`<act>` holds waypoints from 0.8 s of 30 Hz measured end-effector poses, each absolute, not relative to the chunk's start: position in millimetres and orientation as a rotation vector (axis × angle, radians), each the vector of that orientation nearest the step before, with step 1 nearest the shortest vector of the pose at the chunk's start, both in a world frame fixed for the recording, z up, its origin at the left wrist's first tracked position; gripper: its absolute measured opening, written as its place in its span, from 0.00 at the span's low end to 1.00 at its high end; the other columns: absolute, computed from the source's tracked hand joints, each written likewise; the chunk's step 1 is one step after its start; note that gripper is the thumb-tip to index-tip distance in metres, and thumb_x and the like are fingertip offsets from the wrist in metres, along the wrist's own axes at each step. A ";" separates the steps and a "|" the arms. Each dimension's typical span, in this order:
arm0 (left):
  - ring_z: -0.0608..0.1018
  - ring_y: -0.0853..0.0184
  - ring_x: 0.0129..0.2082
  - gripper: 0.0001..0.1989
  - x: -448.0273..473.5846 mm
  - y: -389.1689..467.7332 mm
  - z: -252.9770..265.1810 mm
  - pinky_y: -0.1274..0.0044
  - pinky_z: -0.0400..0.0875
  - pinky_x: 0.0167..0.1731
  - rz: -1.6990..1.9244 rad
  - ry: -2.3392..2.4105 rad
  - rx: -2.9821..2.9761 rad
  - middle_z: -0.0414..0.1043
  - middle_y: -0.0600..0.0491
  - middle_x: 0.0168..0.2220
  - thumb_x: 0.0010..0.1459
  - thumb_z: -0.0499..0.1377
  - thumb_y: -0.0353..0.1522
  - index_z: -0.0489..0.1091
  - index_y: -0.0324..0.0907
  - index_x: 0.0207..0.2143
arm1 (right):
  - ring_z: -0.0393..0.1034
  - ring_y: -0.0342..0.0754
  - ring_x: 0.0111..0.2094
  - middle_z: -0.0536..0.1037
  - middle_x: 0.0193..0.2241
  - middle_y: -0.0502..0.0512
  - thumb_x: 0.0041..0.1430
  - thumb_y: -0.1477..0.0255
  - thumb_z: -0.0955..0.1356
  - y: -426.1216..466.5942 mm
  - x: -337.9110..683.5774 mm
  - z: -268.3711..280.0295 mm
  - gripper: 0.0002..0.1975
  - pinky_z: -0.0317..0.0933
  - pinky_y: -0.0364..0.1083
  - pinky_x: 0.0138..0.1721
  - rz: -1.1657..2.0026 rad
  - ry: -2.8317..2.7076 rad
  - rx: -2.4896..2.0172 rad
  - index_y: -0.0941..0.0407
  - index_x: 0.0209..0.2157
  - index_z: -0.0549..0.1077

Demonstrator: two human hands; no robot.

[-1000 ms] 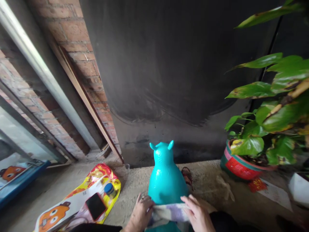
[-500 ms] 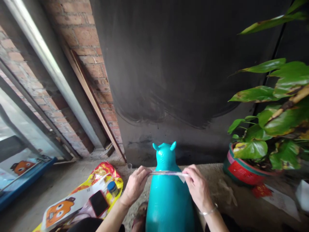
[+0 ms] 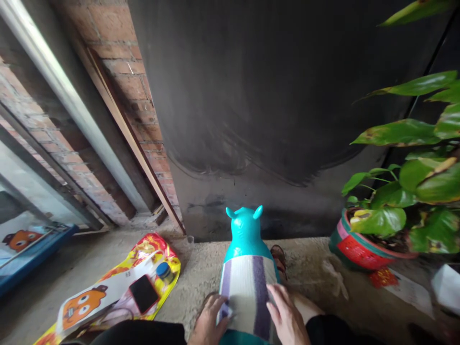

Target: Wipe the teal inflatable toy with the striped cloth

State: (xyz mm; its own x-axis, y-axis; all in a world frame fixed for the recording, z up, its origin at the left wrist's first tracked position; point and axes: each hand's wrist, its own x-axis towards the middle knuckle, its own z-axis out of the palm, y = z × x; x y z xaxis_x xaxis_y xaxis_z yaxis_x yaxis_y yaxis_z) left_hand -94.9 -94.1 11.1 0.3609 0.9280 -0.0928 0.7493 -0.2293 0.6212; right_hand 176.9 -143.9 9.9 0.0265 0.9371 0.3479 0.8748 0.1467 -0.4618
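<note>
A teal inflatable animal toy (image 3: 246,232) with two small ears stands on the concrete floor right in front of me, facing the dark wall. A white and purple striped cloth (image 3: 246,287) lies draped over its back. My left hand (image 3: 212,318) presses on the cloth's lower left edge, fingers curled onto it. My right hand (image 3: 285,316) lies flat on the cloth's right side, fingers spread. Both hands sit at the bottom of the view.
A colourful printed bag (image 3: 108,294) lies on the floor at left, with a black phone (image 3: 143,293) and a blue-capped bottle (image 3: 164,271) on it. A potted plant in a red pot (image 3: 359,247) stands at right. A sandalled foot (image 3: 278,256) shows beside the toy.
Half a second ago both hands held the cloth stretched taut above the toy's neck. The cloth now lies over the toy's back and the hands have dropped low onto it.
</note>
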 end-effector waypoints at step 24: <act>0.33 0.51 0.66 0.55 -36.5 -65.9 6.9 0.57 0.47 0.62 -0.149 1.514 1.882 0.23 0.39 0.67 0.43 0.62 0.47 0.36 0.35 0.66 | 0.42 0.64 0.65 0.48 0.65 0.58 0.62 0.62 0.58 -114.6 97.4 -22.5 0.28 0.55 0.67 0.54 0.222 -1.793 -2.540 0.50 0.63 0.53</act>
